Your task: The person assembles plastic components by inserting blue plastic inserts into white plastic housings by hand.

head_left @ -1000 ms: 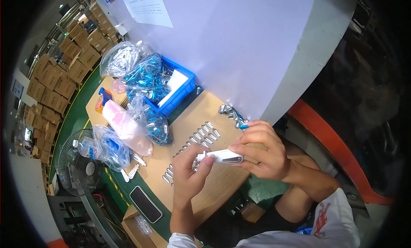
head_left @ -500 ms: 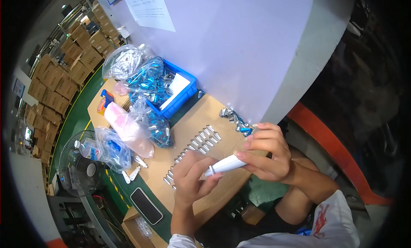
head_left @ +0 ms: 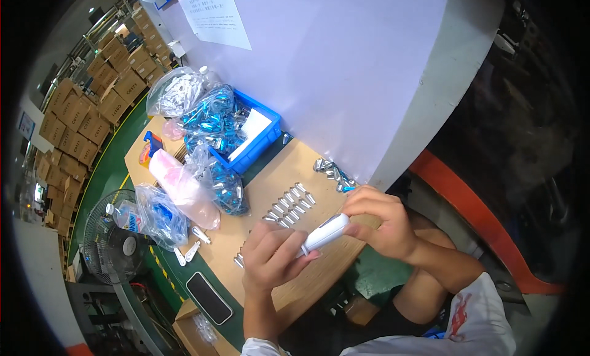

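Note:
A smooth white plastic piece (head_left: 326, 233), long and handle-shaped, is held above the table's front edge. My left hand (head_left: 270, 251) is closed around its lower left end, where a narrow ring or collar partly shows. A dark oval slot marks the piece's upper side near the right end. There my right hand (head_left: 384, 224) is bent, its thumb against the piece and its fingertips curled over beyond it. Small silver metal pins (head_left: 289, 205) lie in rows on the tabletop behind my left hand, which hides some of them. Past my right fingertips is a loose heap of silver and blue metal parts (head_left: 332, 172).
A blue bin (head_left: 261, 138) with bagged blue and silver parts stands at the back. On the left are a pink-white plastic bag (head_left: 184, 190), white plastic parts (head_left: 192, 250), a phone (head_left: 209, 297) and a fan (head_left: 117, 239). A pale partition (head_left: 344, 67) rises behind the table.
The white piece has turned so its slotted side shows, and its right end is tilted up more. My right fingers have shifted their grip at that end.

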A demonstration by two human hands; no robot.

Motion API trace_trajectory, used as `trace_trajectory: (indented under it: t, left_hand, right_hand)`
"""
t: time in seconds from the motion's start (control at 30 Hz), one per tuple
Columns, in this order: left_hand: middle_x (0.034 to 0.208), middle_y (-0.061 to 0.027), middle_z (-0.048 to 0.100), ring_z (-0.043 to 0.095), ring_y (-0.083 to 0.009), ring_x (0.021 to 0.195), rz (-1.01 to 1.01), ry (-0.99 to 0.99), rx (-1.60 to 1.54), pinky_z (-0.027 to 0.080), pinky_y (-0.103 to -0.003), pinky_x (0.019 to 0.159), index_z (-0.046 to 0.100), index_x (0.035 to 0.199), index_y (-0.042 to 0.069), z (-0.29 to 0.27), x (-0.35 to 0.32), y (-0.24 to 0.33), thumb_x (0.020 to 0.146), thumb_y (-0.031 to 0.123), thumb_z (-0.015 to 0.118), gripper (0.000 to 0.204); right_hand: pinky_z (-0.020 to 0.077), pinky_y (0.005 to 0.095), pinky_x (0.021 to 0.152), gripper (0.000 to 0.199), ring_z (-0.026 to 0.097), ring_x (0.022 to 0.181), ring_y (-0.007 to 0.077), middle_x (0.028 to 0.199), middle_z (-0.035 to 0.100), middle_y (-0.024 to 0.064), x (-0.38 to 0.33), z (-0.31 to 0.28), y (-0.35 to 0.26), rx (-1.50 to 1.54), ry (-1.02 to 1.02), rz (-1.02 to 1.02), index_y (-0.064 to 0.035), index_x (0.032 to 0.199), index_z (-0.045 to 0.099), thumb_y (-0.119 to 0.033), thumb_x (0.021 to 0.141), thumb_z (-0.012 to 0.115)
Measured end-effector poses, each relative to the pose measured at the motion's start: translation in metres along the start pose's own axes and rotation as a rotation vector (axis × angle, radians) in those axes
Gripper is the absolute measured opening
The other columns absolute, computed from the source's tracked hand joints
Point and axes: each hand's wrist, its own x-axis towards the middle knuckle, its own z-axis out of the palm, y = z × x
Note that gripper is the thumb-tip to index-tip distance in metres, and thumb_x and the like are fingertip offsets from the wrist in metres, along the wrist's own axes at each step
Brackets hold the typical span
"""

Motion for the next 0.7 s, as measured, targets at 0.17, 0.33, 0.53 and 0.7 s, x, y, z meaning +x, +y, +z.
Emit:
trace_trajectory:
  t: [0.17,0.33,0.53,0.7]
  left_hand:
    - [0.077,-0.0031,0.059,0.052,-0.0206,0.064,0.005,-0.028,0.015,0.043,-0.031,0.054,0.069,0.091,0.005,0.0009,0.002,0.0029,0.074,0.027,0.082,0.031]
    - [0.078,-0.0031,0.059,0.052,-0.02,0.065,0.04,-0.026,0.018,0.043,-0.031,0.055,0.068,0.092,0.004,0.0031,0.0022,0.0018,0.075,0.027,0.081,0.032]
    - [0.08,-0.0033,0.06,0.053,-0.0206,0.067,0.036,-0.033,0.02,0.044,-0.032,0.057,0.068,0.092,0.004,0.0038,0.0019,0.0003,0.074,0.028,0.081,0.033]
    - [0.079,-0.0083,0.062,0.059,-0.0256,0.069,-0.021,-0.085,0.013,0.047,-0.034,0.059,0.064,0.095,0.005,0.004,0.0023,-0.0025,0.08,0.035,0.078,0.036]
  right_hand:
    - [0.0498,0.0309,0.074,0.022,0.064,0.081,0.0226,0.088,0.066,0.0116,-0.0027,0.0025,0.0024,0.056,0.022,0.061,0.0027,0.092,0.068,-0.015,0.082,0.077]
    - [0.0496,0.0298,0.074,0.023,0.064,0.08,0.0209,0.088,0.066,0.0113,-0.0051,0.004,0.0034,0.076,0.048,0.1,0.0027,0.092,0.068,-0.016,0.083,0.077]
    - [0.0494,0.0288,0.074,0.023,0.064,0.081,0.0194,0.088,0.066,0.0111,-0.0037,0.0036,0.0017,0.115,0.015,0.149,0.0028,0.092,0.068,-0.017,0.084,0.076]
    - [0.0494,0.0297,0.076,0.02,0.064,0.081,0.02,0.087,0.066,0.0119,-0.0004,0.0033,0.0019,0.094,0.044,0.12,0.0028,0.091,0.068,-0.014,0.083,0.076]
